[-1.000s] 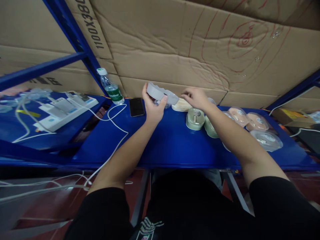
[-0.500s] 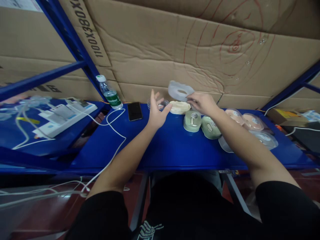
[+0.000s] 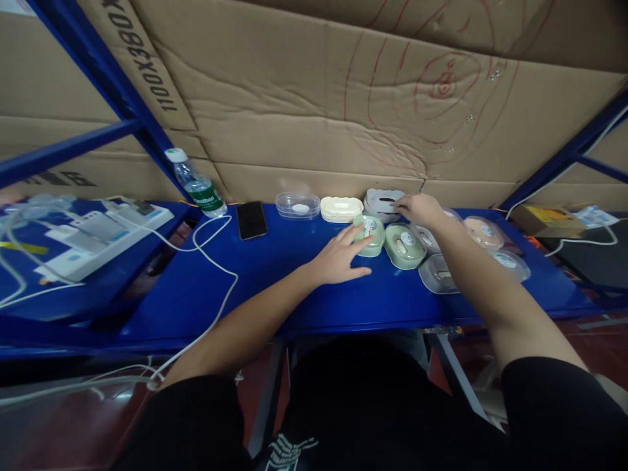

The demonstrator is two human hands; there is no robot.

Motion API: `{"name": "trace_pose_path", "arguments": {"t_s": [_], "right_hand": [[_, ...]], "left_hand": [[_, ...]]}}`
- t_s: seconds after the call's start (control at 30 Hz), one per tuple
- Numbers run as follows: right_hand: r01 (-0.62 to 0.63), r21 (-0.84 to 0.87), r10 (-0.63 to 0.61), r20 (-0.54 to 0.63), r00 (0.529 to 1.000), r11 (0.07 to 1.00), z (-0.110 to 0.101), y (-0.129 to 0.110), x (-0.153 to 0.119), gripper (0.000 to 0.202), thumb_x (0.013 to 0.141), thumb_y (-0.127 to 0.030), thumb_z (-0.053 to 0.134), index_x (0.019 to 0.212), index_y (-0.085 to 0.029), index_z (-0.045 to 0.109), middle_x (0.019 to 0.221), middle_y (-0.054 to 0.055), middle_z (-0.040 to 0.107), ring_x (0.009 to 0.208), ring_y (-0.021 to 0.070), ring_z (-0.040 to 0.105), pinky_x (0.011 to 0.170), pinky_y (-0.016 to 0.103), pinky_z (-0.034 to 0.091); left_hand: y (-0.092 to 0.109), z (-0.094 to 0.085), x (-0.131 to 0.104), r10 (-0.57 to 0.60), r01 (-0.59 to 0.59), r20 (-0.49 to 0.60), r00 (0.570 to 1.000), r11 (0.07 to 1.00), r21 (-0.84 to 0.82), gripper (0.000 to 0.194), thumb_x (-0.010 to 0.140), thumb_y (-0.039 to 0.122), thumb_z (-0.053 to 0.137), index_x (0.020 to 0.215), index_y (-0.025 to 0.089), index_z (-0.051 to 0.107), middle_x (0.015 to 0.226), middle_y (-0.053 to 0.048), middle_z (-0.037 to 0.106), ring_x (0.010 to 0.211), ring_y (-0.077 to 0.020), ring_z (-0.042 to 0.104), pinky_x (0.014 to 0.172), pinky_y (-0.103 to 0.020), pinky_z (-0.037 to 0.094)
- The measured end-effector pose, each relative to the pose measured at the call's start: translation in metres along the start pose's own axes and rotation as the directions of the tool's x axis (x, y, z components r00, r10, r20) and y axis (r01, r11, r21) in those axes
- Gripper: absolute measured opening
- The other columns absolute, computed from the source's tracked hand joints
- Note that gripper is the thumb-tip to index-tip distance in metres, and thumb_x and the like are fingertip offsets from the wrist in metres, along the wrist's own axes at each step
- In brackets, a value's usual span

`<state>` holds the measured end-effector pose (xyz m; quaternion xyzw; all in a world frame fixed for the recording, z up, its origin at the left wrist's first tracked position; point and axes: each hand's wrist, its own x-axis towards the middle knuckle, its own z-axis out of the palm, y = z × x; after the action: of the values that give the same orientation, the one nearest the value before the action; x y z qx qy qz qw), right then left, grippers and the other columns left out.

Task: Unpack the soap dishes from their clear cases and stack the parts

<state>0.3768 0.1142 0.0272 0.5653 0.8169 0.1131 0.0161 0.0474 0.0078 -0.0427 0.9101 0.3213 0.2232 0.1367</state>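
At the back of the table, a grey slotted lid [image 3: 381,197] rests on a grey soap box [image 3: 377,213]. My right hand [image 3: 420,210] pinches the right edge of that lid. A green box with a clear cover [image 3: 371,243] lies under the outstretched fingertips of my left hand [image 3: 338,256], which is open with the thumb apart. Just right of it stands a second green box [image 3: 405,246]. Behind my left hand are a cream oval box [image 3: 342,209] and a clear oval cover [image 3: 297,205] with a white label.
More covered boxes, such as a pink one [image 3: 483,233] and a clear grey one [image 3: 437,273], sit around my right forearm. To the left are a phone [image 3: 252,220], a water bottle [image 3: 199,186], a white cable [image 3: 230,261] and a power strip [image 3: 105,242]. Cardboard [image 3: 275,118] walls the back.
My right hand has brought the lid down and right onto the grey box. My left hand has moved right and toward me, from beside the cream box to the green one. The view has shifted slightly.
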Motion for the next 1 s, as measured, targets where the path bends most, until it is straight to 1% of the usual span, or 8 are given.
{"name": "trace_pose_path", "arguments": {"t_s": [0.07,0.13,0.23,0.33,0.47,0.53,0.87,1.0], "right_hand": [[-0.031,-0.005,0.031,0.024,0.999,0.999,-0.002,-0.003,0.002,0.046,0.111,-0.034,0.053,0.145,-0.03,0.084,0.152,0.009,0.081,0.135,0.0351,0.077,0.101,0.043,0.061],[-0.048,-0.011,0.049,0.041,0.998,0.999,-0.005,-0.006,0.002,0.046,0.111,-0.034,0.054,0.145,-0.032,0.084,0.151,0.008,0.081,0.134,0.0349,0.077,0.1,0.042,0.06],[-0.055,0.003,0.055,0.038,0.998,0.998,-0.01,-0.009,-0.001,0.044,0.109,-0.038,0.06,0.145,-0.031,0.084,0.148,0.01,0.083,0.132,0.0354,0.078,0.098,0.042,0.06],[-0.055,-0.002,0.055,0.02,0.998,0.998,-0.013,-0.01,-0.004,0.044,0.107,-0.039,0.063,0.145,-0.028,0.083,0.144,0.011,0.084,0.131,0.0351,0.078,0.097,0.04,0.06],[-0.046,-0.058,0.049,0.05,0.998,0.997,-0.017,-0.014,-0.005,0.046,0.108,-0.029,0.055,0.142,-0.03,0.085,0.147,0.008,0.083,0.133,0.033,0.078,0.098,0.039,0.06],[-0.046,-0.072,0.05,0.062,0.997,0.996,-0.017,-0.016,-0.004,0.047,0.107,-0.027,0.054,0.141,-0.031,0.086,0.148,0.007,0.083,0.132,0.0329,0.078,0.098,0.04,0.06],[-0.044,-0.05,0.045,0.019,0.999,0.998,-0.01,-0.011,-0.002,0.049,0.106,-0.027,0.053,0.142,-0.033,0.086,0.143,0.007,0.085,0.127,0.0336,0.08,0.096,0.041,0.062],[-0.053,-0.062,0.053,0.007,0.999,0.997,-0.01,-0.011,-0.002,0.047,0.106,-0.029,0.053,0.138,-0.031,0.088,0.143,0.008,0.085,0.129,0.0338,0.079,0.097,0.041,0.061]], "left_hand": [[0.002,0.003,0.0,-0.002,-0.001,0.091,0.996,0.999,0.034,0.092,0.099,0.057,0.085,0.177,0.025,0.048,0.192,-0.02,0.029,0.178,-0.0498,0.026,0.136,-0.073,0.039],[0.001,0.004,0.0,-0.004,-0.003,0.123,0.992,0.998,0.058,0.093,0.099,0.056,0.085,0.178,0.025,0.046,0.191,-0.021,0.029,0.178,-0.0501,0.025,0.136,-0.073,0.04],[-0.003,0.004,-0.001,0.002,-0.011,0.093,0.996,0.996,0.092,0.093,0.099,0.054,0.085,0.177,0.024,0.046,0.189,-0.022,0.034,0.177,-0.0492,0.026,0.137,-0.071,0.037],[-0.006,0.002,0.0,-0.014,0.006,0.057,0.998,0.991,0.134,0.093,0.098,0.054,0.086,0.176,0.021,0.048,0.183,-0.024,0.043,0.174,-0.0496,0.032,0.138,-0.07,0.036],[-0.01,-0.002,0.0,-0.052,0.052,-0.002,0.999,0.987,0.15,0.084,0.097,0.057,0.086,0.166,0.018,0.061,0.169,-0.026,0.055,0.161,-0.0491,0.05,0.131,-0.069,0.044],[-0.011,-0.003,0.0,-0.06,0.062,-0.019,0.998,0.989,0.138,0.079,0.097,0.059,0.086,0.162,0.018,0.066,0.165,-0.025,0.058,0.157,-0.0483,0.054,0.129,-0.068,0.047],[-0.018,-0.001,-0.001,-0.036,0.041,-0.042,0.998,0.992,0.123,0.076,0.096,0.055,0.087,0.161,0.022,0.066,0.169,-0.023,0.055,0.161,-0.0472,0.051,0.131,-0.067,0.046],[-0.017,-0.002,-0.001,-0.04,0.043,-0.024,0.999,0.99,0.131,0.077,0.097,0.054,0.086,0.163,0.02,0.065,0.171,-0.024,0.054,0.161,-0.0477,0.05,0.13,-0.068,0.046]]}}
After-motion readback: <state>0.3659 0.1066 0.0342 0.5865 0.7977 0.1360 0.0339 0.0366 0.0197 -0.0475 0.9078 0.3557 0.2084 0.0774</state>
